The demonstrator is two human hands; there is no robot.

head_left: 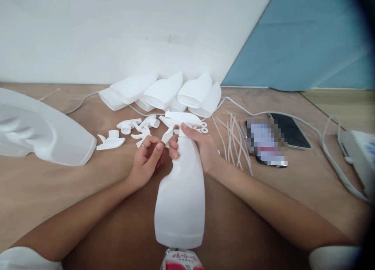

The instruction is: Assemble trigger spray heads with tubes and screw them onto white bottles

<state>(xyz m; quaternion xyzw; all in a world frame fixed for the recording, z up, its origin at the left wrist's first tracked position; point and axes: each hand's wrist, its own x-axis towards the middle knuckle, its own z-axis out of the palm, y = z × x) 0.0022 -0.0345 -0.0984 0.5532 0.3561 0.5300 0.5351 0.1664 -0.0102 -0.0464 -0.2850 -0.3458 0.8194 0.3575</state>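
A white plastic spray bottle (180, 192) stands upright in front of me, with a white trigger spray head (181, 119) on its neck. My right hand (202, 147) is wrapped round the bottle's neck just under the head. My left hand (146, 160), with a ring on one finger, has its fingers curled and pinched right beside the trigger; whether it holds a small part is unclear. Loose white trigger heads (129, 131) lie on the brown surface just beyond my hands.
Several empty white bottles (164, 92) lie at the back by the white wall. A big white plastic shape (41, 129) lies left. Thin white dip tubes (234, 139), two phones (288, 131), white cables (328, 153) and a white box (360, 157) lie right.
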